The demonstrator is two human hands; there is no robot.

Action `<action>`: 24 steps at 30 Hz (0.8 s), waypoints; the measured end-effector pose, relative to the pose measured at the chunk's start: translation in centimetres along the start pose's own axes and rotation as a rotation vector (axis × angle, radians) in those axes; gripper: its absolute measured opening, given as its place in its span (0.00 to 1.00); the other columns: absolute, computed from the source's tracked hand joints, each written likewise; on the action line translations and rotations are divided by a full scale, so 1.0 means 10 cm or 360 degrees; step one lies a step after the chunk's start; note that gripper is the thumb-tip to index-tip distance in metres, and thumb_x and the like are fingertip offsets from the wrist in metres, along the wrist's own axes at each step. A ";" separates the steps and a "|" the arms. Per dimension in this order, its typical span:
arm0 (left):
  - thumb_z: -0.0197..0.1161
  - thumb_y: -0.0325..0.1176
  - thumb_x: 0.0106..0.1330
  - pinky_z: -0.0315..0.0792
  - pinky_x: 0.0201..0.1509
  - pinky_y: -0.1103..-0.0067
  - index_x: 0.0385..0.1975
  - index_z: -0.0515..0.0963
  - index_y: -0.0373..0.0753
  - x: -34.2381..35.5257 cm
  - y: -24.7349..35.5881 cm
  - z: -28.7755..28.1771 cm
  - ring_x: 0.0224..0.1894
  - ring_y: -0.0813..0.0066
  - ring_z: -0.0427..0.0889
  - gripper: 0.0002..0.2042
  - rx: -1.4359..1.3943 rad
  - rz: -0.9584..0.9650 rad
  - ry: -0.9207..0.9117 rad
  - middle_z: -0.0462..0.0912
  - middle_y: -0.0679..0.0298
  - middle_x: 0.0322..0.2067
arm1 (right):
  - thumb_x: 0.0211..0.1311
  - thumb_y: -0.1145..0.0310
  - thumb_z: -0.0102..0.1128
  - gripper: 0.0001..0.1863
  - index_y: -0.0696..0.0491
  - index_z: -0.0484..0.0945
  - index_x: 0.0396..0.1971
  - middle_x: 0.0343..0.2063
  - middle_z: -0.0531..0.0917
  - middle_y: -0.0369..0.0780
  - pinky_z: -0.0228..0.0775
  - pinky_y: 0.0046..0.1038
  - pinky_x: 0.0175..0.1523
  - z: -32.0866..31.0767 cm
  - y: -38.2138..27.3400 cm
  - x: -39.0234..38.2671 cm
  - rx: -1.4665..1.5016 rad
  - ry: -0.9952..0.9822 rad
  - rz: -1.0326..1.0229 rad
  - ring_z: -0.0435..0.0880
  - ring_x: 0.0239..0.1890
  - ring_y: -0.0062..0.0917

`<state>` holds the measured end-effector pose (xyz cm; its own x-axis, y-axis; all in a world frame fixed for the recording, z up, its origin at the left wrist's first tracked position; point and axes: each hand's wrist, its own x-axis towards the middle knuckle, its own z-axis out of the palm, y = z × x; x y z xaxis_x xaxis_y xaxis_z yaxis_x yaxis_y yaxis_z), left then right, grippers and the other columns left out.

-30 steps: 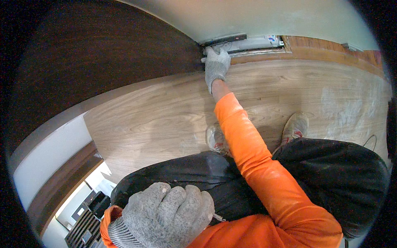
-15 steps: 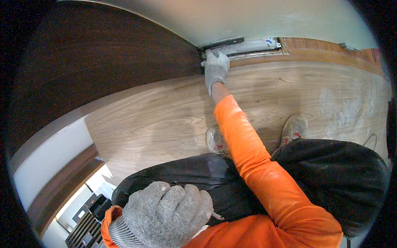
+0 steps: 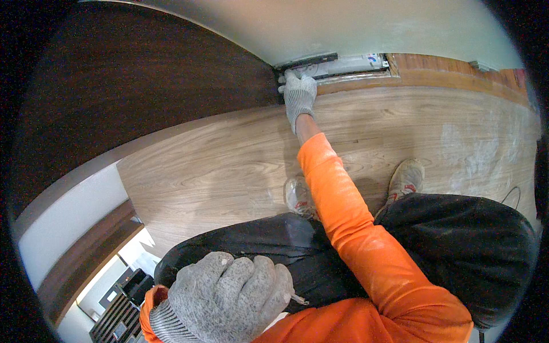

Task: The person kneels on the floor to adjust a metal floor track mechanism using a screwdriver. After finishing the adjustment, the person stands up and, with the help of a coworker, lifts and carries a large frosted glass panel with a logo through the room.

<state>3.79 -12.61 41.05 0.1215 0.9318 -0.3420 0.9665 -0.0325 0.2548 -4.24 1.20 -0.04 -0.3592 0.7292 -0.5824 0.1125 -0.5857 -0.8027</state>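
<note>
Left: my left hand [image 3: 231, 300], in a speckled grey knit glove, curls over my lap, any grip hidden. Centre: my right hand [image 3: 299, 86], in a pale grey knit glove, bends its fingers into the left end of a long, narrow, pale-rimmed recess [image 3: 366, 75], pinch not discernible; rightward, the white elongated unit [image 3: 347, 63] lies inside. Judgement: best work by touch, wrist straight, knuckles clear of the rim.
</note>
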 end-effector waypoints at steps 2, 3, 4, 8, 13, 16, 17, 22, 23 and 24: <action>0.68 0.43 0.52 0.69 0.30 0.75 0.40 0.81 0.47 0.00 0.00 0.00 0.30 0.76 0.79 0.16 -0.0010 0.0005 -0.0010 0.81 0.68 0.35 | 0.62 0.62 0.59 0.15 0.59 0.84 0.24 0.18 0.85 0.42 0.76 0.32 0.28 0.03 0.00 -0.04 -0.0034 0.0137 -0.0094 0.84 0.17 0.30; 0.68 0.44 0.52 0.69 0.30 0.75 0.40 0.81 0.47 0.00 0.00 0.00 0.31 0.76 0.79 0.16 -0.0014 0.0008 -0.0014 0.81 0.68 0.35 | 0.61 0.63 0.59 0.14 0.59 0.84 0.25 0.18 0.84 0.42 0.76 0.32 0.28 0.03 -0.01 -0.07 -0.0050 0.0204 -0.0143 0.84 0.17 0.30; 0.68 0.44 0.52 0.69 0.31 0.75 0.40 0.81 0.47 0.00 0.00 0.00 0.31 0.76 0.79 0.16 -0.0006 -0.0001 -0.0025 0.81 0.68 0.35 | 0.62 0.63 0.59 0.14 0.59 0.84 0.26 0.19 0.85 0.42 0.76 0.31 0.28 0.04 -0.03 -0.11 -0.0085 0.0242 -0.0140 0.84 0.17 0.30; 0.69 0.45 0.52 0.70 0.31 0.75 0.40 0.81 0.47 -0.03 0.00 -0.01 0.31 0.75 0.79 0.17 -0.0012 -0.0015 -0.0031 0.81 0.68 0.35 | 0.63 0.64 0.58 0.13 0.59 0.83 0.28 0.21 0.85 0.42 0.74 0.30 0.25 -0.01 -0.13 -0.18 0.0048 0.0156 -0.0005 0.82 0.16 0.28; 0.69 0.45 0.53 0.69 0.30 0.75 0.40 0.81 0.46 -0.03 0.01 0.00 0.31 0.76 0.79 0.16 0.0002 -0.0035 0.0005 0.81 0.67 0.35 | 0.66 0.68 0.59 0.11 0.62 0.82 0.35 0.25 0.85 0.43 0.69 0.25 0.23 -0.07 -0.17 -0.06 0.0279 -0.0086 0.0324 0.78 0.18 0.22; 0.69 0.44 0.52 0.69 0.29 0.76 0.40 0.80 0.46 -0.02 -0.02 -0.02 0.30 0.76 0.79 0.17 -0.0027 -0.0018 -0.0032 0.81 0.67 0.34 | 0.65 0.69 0.59 0.10 0.62 0.81 0.35 0.25 0.85 0.43 0.69 0.26 0.24 -0.05 -0.11 -0.03 0.0346 -0.0077 0.0272 0.78 0.18 0.22; 0.69 0.44 0.52 0.68 0.29 0.76 0.40 0.80 0.46 -0.02 -0.03 -0.02 0.29 0.76 0.79 0.17 -0.0035 -0.0011 -0.0036 0.81 0.68 0.34 | 0.65 0.69 0.59 0.10 0.62 0.81 0.35 0.26 0.85 0.43 0.70 0.26 0.24 -0.04 -0.09 -0.03 0.0364 -0.0082 0.0235 0.78 0.19 0.22; 0.69 0.44 0.51 0.68 0.28 0.76 0.40 0.80 0.46 0.01 -0.03 -0.02 0.28 0.76 0.79 0.17 0.0005 -0.0007 -0.0008 0.81 0.68 0.33 | 0.63 0.65 0.59 0.13 0.62 0.82 0.30 0.22 0.86 0.43 0.74 0.28 0.23 0.00 -0.07 -0.07 0.0044 0.0082 0.0028 0.84 0.18 0.26; 0.69 0.44 0.51 0.68 0.28 0.76 0.40 0.80 0.46 0.01 -0.02 -0.02 0.28 0.76 0.79 0.17 0.0014 -0.0014 0.0007 0.81 0.68 0.33 | 0.63 0.65 0.60 0.13 0.62 0.82 0.30 0.22 0.86 0.43 0.75 0.28 0.23 -0.01 -0.08 -0.08 0.0040 0.0133 -0.0008 0.84 0.18 0.26; 0.69 0.45 0.51 0.68 0.28 0.76 0.40 0.80 0.46 0.01 -0.02 -0.02 0.28 0.76 0.79 0.17 0.0023 -0.0021 0.0023 0.81 0.68 0.33 | 0.63 0.64 0.61 0.14 0.62 0.82 0.31 0.22 0.86 0.43 0.75 0.28 0.23 -0.01 -0.09 -0.09 0.0036 0.0185 -0.0044 0.84 0.18 0.26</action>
<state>3.58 -12.48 41.12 0.1054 0.9373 -0.3321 0.9712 -0.0253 0.2369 -3.89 1.09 1.22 -0.2521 0.7806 -0.5719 0.0826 -0.5715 -0.8165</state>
